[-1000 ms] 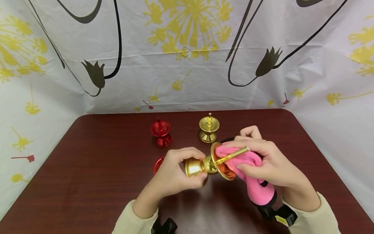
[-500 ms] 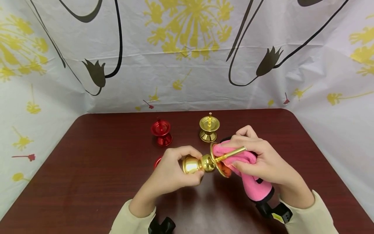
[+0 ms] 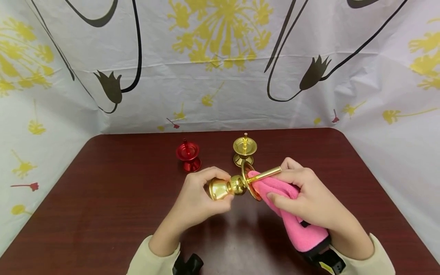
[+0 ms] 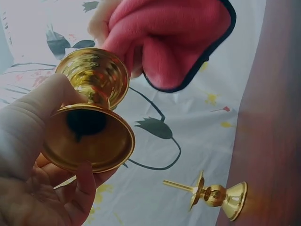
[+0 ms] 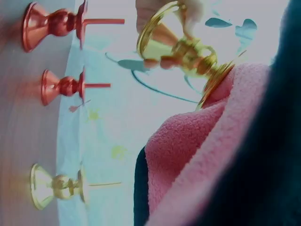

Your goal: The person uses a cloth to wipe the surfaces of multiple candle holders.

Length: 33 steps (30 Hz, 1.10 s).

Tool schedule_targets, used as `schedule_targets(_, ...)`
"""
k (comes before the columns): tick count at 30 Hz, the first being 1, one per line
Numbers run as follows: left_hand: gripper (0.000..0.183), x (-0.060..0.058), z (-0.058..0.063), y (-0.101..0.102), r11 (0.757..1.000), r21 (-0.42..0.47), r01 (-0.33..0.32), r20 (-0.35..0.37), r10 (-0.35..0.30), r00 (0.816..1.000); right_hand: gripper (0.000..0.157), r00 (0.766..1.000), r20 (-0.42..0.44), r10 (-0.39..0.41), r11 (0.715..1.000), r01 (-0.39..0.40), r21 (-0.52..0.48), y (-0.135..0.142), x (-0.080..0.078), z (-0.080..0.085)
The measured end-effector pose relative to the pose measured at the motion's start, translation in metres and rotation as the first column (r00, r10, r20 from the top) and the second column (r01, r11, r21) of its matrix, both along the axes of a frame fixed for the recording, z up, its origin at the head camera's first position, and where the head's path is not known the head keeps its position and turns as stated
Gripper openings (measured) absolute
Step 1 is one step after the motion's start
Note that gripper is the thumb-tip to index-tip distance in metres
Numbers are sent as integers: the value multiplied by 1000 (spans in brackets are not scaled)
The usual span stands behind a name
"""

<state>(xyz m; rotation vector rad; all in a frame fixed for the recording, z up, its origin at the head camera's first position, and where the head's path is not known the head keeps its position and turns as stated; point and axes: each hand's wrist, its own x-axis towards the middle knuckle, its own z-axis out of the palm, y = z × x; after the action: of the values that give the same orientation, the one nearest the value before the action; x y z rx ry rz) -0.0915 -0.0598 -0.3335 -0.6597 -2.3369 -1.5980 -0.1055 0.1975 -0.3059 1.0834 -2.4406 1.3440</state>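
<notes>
A gold candle holder (image 3: 237, 185) with a dish and a long rod is tilted sideways above the table. My left hand (image 3: 201, 196) grips its flared foot between thumb and fingers; the hollow underside of that foot (image 4: 89, 143) faces the left wrist view. A folded pink cloth (image 3: 304, 235) with black edging is pinched in my right hand (image 3: 306, 194), pressed against the inside of the dish beside the rod. Cloth covers much of the dish (image 5: 218, 84) in the right wrist view, where the right fingers are hidden.
At the back of the dark red-brown table (image 3: 103, 198) stand a red candle holder (image 3: 188, 151) and a smaller gold one (image 3: 245, 146). A second red holder (image 5: 61, 23) shows in the right wrist view. A patterned white sheet (image 3: 220, 95) hangs behind.
Both hands, with the gold candle holder and cloth, have shifted left and slightly away. The second red holder, partly visible before beside the left hand, is now hidden in the head view.
</notes>
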Motion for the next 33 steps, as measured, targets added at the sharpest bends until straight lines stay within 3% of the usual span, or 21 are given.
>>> schedule_targets(10,30,1,0,0,999,-34,0,-44,-2,999,44,998,-53,-47,994,51,97,-2,18,13)
schedule_targets(17,29,1,-1,1,999,-54,-4,-59,1,998,42,996,-82,-23,999,26,37,-5,27,17)
schedule_targets(20,29,1,-1,1,997,-75,-5,-80,-1,997,48,995,-95,-33,999,33,-4,-10,31,17)
schedule_targets(26,28,-1,-2,0,986,-154,-60,-182,31,983,45,984,-64,-167,984,162,-76,-23,36,12)
schedule_targets(29,27,-1,-2,0,973,-200,-113,-246,61,967,41,966,2,-258,958,256,-131,-30,37,8)
schedule_targets(33,27,-2,-3,0,962,-221,-158,-279,93,956,36,937,72,-342,916,349,-197,-37,35,4)
